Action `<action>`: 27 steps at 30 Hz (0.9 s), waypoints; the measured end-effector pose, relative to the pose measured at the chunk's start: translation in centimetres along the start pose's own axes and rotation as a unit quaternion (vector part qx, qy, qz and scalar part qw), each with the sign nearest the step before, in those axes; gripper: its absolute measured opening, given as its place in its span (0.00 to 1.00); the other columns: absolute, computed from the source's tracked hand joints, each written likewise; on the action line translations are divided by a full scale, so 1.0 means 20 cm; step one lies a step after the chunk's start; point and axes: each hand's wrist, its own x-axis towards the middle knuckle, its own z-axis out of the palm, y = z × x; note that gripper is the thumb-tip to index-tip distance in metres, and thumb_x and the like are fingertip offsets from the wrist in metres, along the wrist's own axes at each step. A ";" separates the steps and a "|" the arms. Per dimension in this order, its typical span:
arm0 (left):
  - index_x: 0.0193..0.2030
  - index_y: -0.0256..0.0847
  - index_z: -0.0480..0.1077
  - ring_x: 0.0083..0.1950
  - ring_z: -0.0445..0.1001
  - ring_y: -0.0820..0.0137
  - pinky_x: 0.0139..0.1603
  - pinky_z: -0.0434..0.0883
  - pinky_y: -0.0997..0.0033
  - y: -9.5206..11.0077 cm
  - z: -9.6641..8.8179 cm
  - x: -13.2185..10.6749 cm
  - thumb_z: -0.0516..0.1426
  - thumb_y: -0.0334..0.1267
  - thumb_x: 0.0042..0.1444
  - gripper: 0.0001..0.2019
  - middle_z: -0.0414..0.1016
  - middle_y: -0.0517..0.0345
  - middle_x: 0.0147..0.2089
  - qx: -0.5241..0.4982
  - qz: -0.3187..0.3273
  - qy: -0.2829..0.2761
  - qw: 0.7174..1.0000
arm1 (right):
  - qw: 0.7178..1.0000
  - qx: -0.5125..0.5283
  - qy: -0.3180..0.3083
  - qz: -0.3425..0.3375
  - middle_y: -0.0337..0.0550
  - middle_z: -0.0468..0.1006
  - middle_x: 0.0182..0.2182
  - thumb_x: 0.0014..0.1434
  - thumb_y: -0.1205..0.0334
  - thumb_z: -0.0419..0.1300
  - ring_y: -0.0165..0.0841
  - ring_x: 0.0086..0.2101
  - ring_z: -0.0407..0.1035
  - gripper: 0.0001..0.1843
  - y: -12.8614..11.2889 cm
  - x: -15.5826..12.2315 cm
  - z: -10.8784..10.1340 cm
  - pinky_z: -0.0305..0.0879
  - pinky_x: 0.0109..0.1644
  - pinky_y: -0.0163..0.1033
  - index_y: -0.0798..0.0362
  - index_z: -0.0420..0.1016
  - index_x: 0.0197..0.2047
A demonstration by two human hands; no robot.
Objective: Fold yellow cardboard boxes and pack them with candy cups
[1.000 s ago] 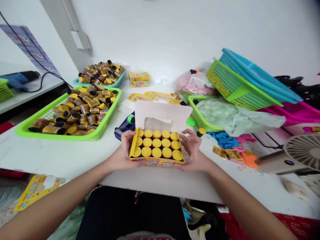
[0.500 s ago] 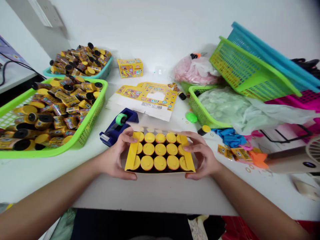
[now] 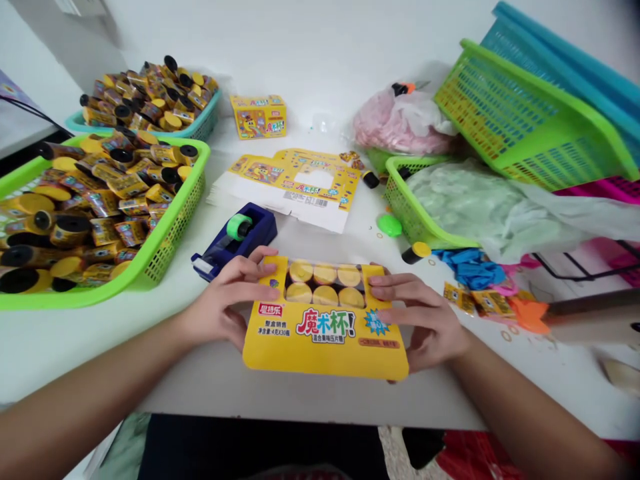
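A yellow printed carton point(image 3: 325, 333) lies at the white table's front edge, its lid folded down over rows of yellow-capped tubs point(image 3: 325, 283) that show through a window cut in the lid. My left hand point(image 3: 227, 300) grips the carton's left end, fingers pressing on the lid. My right hand point(image 3: 420, 320) grips the right end the same way.
A blue tape dispenser point(image 3: 235, 237) sits just behind my left hand. Green point(image 3: 165, 257) and teal point(image 3: 203, 127) baskets of small tubs stand at left. Flat cartons point(image 3: 295, 187), a closed small box point(image 3: 259, 115), baskets with plastic bags point(image 3: 415, 227) and tilted baskets point(image 3: 525, 127) lie behind and right.
The carton's side flaps were folded in, then the lid came down over the tubs. My hands shifted from the sides to pressing on top. The view tilted downward.
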 end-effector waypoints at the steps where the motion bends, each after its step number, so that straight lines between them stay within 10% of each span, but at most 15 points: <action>1: 0.50 0.53 0.70 0.63 0.63 0.51 0.66 0.60 0.39 0.01 -0.01 0.01 0.69 0.44 0.47 0.23 0.60 0.55 0.47 0.011 0.015 -0.013 1.000 | 1.000 0.000 -0.020 0.020 0.50 0.69 0.49 0.44 0.40 0.70 0.46 0.54 0.67 0.40 -0.03 0.00 0.00 0.65 0.62 0.51 0.50 0.73 0.57; 5: 0.50 0.49 0.67 0.67 0.55 0.48 0.70 0.49 0.36 0.12 -0.01 0.05 0.70 0.53 0.41 0.30 0.57 0.50 0.57 0.045 0.001 -0.061 0.997 | 0.996 0.003 -0.019 0.087 0.51 0.64 0.52 0.44 0.31 0.64 0.51 0.55 0.64 0.41 -0.12 0.02 0.02 0.43 0.70 0.64 0.52 0.74 0.53; 9: 0.53 0.46 0.60 0.70 0.45 0.38 0.68 0.35 0.27 0.21 0.02 0.09 0.70 0.64 0.26 0.47 0.51 0.41 0.65 0.038 -0.036 -0.069 0.996 | 0.996 -0.039 0.018 0.084 0.51 0.68 0.49 0.44 0.46 0.72 0.49 0.55 0.67 0.34 -0.16 0.05 0.06 0.54 0.67 0.61 0.53 0.73 0.51; 18: 0.47 0.47 0.64 0.52 0.74 0.55 0.66 0.49 0.29 0.20 0.07 0.12 0.68 0.40 0.41 0.26 0.72 0.49 0.53 0.046 0.002 -0.012 0.999 | 0.989 -0.140 -0.038 0.010 0.47 0.78 0.44 0.50 0.61 0.72 0.47 0.55 0.70 0.34 -0.17 0.06 0.00 0.70 0.60 0.57 0.52 0.70 0.60; 27: 0.43 0.49 0.69 0.53 0.74 0.59 0.67 0.54 0.32 0.23 0.07 0.15 0.65 0.36 0.51 0.14 0.73 0.55 0.54 0.039 0.001 0.001 0.999 | 0.995 -0.058 0.023 0.073 0.47 0.78 0.44 0.55 0.73 0.66 0.47 0.54 0.72 0.32 -0.24 0.10 0.00 0.72 0.59 0.58 0.48 0.69 0.62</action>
